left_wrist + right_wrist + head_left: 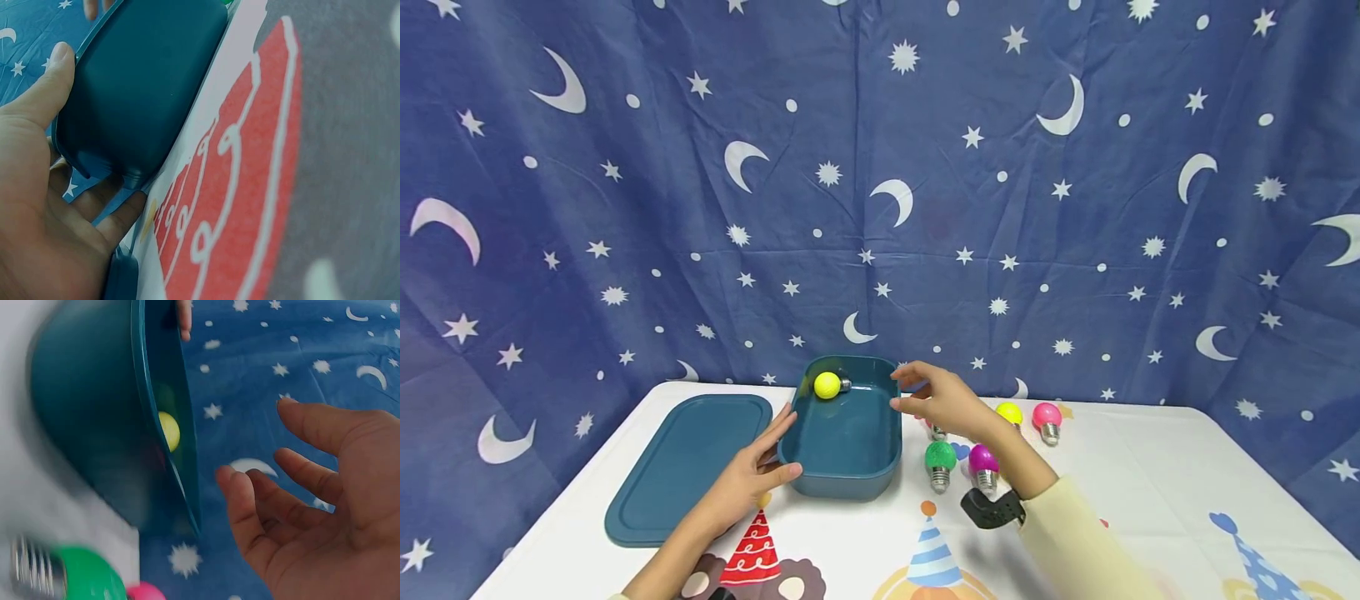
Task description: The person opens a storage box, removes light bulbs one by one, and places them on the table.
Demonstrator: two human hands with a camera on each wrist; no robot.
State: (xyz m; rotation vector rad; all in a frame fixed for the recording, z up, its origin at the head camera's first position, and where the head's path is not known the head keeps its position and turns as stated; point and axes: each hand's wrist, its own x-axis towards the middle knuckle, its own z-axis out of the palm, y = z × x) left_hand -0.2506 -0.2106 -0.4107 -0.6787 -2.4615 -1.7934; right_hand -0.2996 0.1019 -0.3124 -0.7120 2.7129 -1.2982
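Observation:
A dark teal open box (846, 433) stands near the middle of the table, with a yellow light bulb (827, 385) lying in its far left corner. My left hand (741, 487) rests against the left side and near left corner of the box, fingers spread and fairly straight. In the left wrist view its thumb (57, 75) touches the rim. My right hand (942, 400) hovers at the far right rim with nothing in it, its fingers loosely bent and apart from the thumb. In the right wrist view the yellow bulb (169, 430) shows past the rim.
Right of the box lie a green bulb (940, 457), a magenta bulb (982, 460), a pink bulb (1047, 417) and a yellow bulb (1009, 412), some partly behind my right arm. A flat teal lid (688, 467) lies on the left. A starry blue cloth (880, 208) hangs behind.

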